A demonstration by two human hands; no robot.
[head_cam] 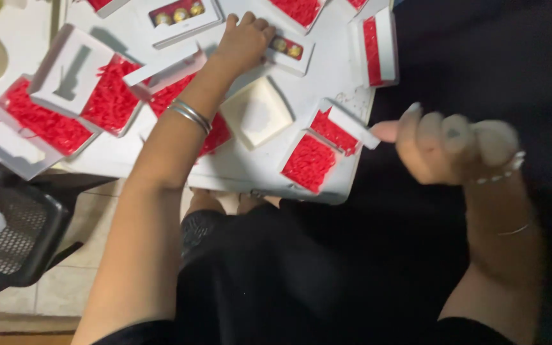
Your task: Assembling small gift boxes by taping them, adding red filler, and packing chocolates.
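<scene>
My left hand [244,41] reaches across the white table [237,169], fingers curled over the left end of a small white box of gold-wrapped sweets [289,50]. Silver bangles [190,115] circle that wrist. My right hand [448,150] is blurred off the table's right edge, fingers curled into a loose fist. Its thumb points at the raised lid [349,122] of an open white box filled with red shredded paper [311,160]. Nothing shows inside that hand.
Several more white boxes with red shreds lie around, such as one at the left [46,121] and one at the right edge [378,48]. A white square tray [257,114] sits mid-table. Another sweets box [177,13] lies at the back. A black mesh seat [14,236] stands lower left.
</scene>
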